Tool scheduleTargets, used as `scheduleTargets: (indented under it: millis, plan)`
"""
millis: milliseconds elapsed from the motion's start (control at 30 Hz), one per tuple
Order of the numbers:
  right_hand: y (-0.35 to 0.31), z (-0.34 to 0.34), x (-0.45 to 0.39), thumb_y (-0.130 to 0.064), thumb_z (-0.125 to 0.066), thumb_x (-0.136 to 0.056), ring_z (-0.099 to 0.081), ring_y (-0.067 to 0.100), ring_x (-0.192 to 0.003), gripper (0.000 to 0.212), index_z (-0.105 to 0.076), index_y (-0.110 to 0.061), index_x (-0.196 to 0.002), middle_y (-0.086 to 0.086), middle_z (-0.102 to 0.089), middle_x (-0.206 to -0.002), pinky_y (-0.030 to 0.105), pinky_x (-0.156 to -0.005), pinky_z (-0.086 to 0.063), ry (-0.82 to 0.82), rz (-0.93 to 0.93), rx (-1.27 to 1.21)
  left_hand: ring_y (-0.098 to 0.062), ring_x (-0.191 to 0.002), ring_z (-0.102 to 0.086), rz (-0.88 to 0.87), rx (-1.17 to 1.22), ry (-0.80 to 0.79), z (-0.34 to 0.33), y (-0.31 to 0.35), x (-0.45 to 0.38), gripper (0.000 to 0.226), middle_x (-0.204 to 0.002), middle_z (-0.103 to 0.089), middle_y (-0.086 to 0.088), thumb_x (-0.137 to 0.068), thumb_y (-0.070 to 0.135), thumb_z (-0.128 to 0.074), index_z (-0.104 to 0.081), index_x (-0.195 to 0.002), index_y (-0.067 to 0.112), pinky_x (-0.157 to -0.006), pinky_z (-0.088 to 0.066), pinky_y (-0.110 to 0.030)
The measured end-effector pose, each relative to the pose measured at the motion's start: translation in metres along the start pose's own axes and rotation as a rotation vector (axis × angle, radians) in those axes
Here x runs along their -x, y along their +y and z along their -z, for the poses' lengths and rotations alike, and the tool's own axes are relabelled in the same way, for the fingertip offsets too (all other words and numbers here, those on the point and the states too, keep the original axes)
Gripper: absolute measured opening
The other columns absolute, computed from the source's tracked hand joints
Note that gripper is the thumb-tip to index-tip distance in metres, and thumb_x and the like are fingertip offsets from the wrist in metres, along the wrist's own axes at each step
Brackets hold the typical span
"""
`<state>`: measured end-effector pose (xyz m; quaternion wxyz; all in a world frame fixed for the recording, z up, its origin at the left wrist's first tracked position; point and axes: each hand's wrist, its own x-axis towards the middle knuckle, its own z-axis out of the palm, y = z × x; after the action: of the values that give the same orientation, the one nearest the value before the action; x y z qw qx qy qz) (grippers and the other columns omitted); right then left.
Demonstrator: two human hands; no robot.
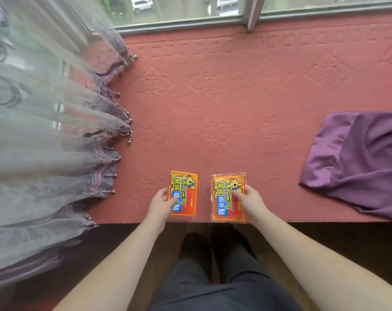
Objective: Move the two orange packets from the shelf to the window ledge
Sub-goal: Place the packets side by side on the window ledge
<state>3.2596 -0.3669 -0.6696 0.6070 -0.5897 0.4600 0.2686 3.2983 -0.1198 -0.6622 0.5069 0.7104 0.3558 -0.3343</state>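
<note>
While curtain (55,131) flanks ledge (213,97) left and purple cloth (359,162) right, both packets lie at ledge's near edge: left hand (160,206) pinching left packet (183,194), right hand (250,202) pinching right packet (228,198).

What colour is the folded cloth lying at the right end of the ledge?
Purple, with a satin-like sheen; the cloth shows best in the head view, the only one.

1. Left orange packet (183,194): flat on the red-covered window ledge (235,108) near its front edge, printed face up, yellow lettering, blue panel.
2. Right orange packet (229,198): same design, flat just beside it, apart, bottom edge at the ledge's front.
</note>
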Motion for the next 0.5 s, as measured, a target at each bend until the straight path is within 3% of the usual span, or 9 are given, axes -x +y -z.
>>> scheduleTargets:
  millis: [100, 233, 333, 433, 500]
  plan:
    - [0.001, -0.01, -0.018, -0.017, -0.059, -0.094, -0.071, 0.027, -0.093, 0.011, -0.06, -0.018, -0.105, 0.009, -0.072, -0.105, 0.05, -0.088, -0.056, 0.032, 0.037, 0.017, -0.022, -0.093, -0.07, 0.004, 0.04, -0.034, 0.0, -0.003, -0.024, 0.037, -0.112, -0.068, -0.007, -0.092, 0.009, -0.062, -0.049, -0.127, 0.01, -0.083, -0.058, -0.043]
    - [0.004, -0.023, -0.04, -0.013, -0.06, -0.092, -0.071, 0.03, -0.095, 0.012, -0.063, -0.017, -0.103, 0.011, -0.073, -0.105, 0.053, -0.087, -0.056, 0.055, 0.077, 0.022, -0.025, -0.092, -0.07, -0.004, 0.059, -0.056, -0.01, -0.003, -0.051, 0.027, -0.112, -0.069, -0.01, -0.092, 0.002, -0.058, -0.05, -0.115, 0.014, -0.083, -0.057, -0.043]
    - [0.011, -0.033, -0.055, -0.013, -0.061, -0.09, -0.071, 0.029, -0.094, 0.011, -0.064, -0.023, -0.094, 0.009, -0.074, -0.102, 0.054, -0.087, -0.055, 0.05, 0.106, 0.077, -0.025, -0.091, -0.07, -0.023, 0.044, -0.062, -0.014, -0.009, -0.068, 0.032, -0.113, -0.069, -0.013, -0.092, 0.0, -0.057, -0.051, -0.123, 0.005, -0.082, -0.057, -0.043]
    - [0.013, -0.039, -0.061, -0.015, -0.059, -0.09, -0.069, 0.025, -0.095, 0.012, -0.063, -0.021, -0.1, 0.006, -0.073, -0.104, 0.048, -0.089, -0.055, 0.094, 0.143, 0.167, -0.025, -0.091, -0.07, -0.022, 0.011, -0.01, -0.014, -0.013, -0.078, 0.034, -0.111, -0.069, -0.012, -0.09, 0.002, -0.06, -0.052, -0.122, 0.008, -0.078, -0.058, -0.039]
    - [0.01, -0.04, -0.061, -0.019, -0.057, -0.092, -0.064, 0.02, -0.093, 0.018, -0.063, -0.017, -0.108, 0.001, -0.07, -0.103, 0.036, -0.087, -0.051, 0.145, 0.173, 0.29, -0.024, -0.088, -0.07, -0.012, 0.012, 0.039, -0.013, -0.014, -0.081, 0.032, -0.108, -0.068, -0.011, -0.089, 0.003, -0.062, -0.054, -0.12, 0.008, -0.072, -0.057, -0.034]
